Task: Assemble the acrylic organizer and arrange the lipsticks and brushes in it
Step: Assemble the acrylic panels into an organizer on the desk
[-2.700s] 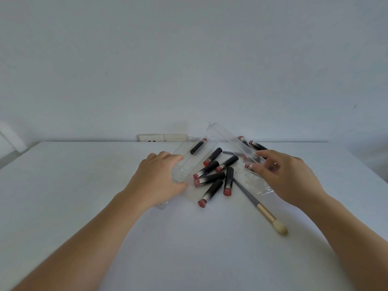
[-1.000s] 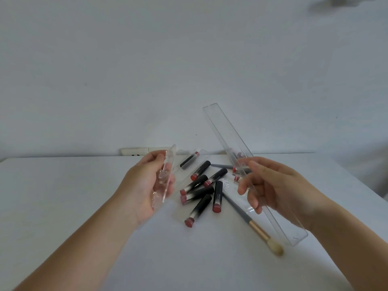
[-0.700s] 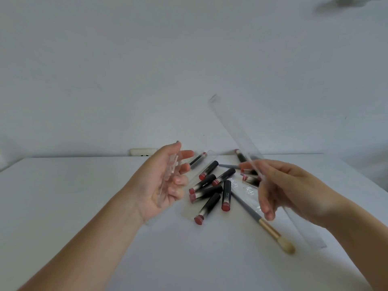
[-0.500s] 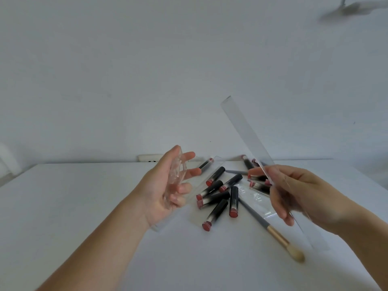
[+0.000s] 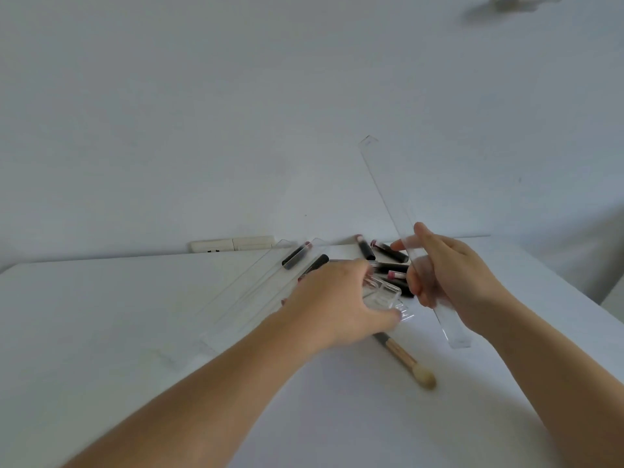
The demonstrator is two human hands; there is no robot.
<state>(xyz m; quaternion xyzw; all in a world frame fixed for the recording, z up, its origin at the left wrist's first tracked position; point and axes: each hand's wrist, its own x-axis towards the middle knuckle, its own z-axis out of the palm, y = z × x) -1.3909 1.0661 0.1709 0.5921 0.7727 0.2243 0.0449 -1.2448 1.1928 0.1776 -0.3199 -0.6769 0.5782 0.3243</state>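
My right hand point(image 5: 452, 278) grips a long clear acrylic strip point(image 5: 385, 184) near its middle, held tilted with its far end raised toward the wall. My left hand point(image 5: 337, 305) reaches over the lipstick pile, palm down, fingers closed on a small clear acrylic piece point(image 5: 381, 295). A large flat acrylic panel point(image 5: 250, 298) lies on the white table point(image 5: 101, 332), with one black lipstick point(image 5: 296, 255) on it. Several more black lipsticks with pink caps point(image 5: 388, 251) lie behind my hands. A makeup brush point(image 5: 408, 361) with a cream tip lies near the front.
A white wall socket strip point(image 5: 233, 244) sits at the table's back edge against the wall. The table's right edge point(image 5: 574, 285) runs diagonally past my right forearm.
My left hand has turned palm down and dropped from the raised position to the table over the lipsticks with the small piece. The right hand has swung the long strip more upright.
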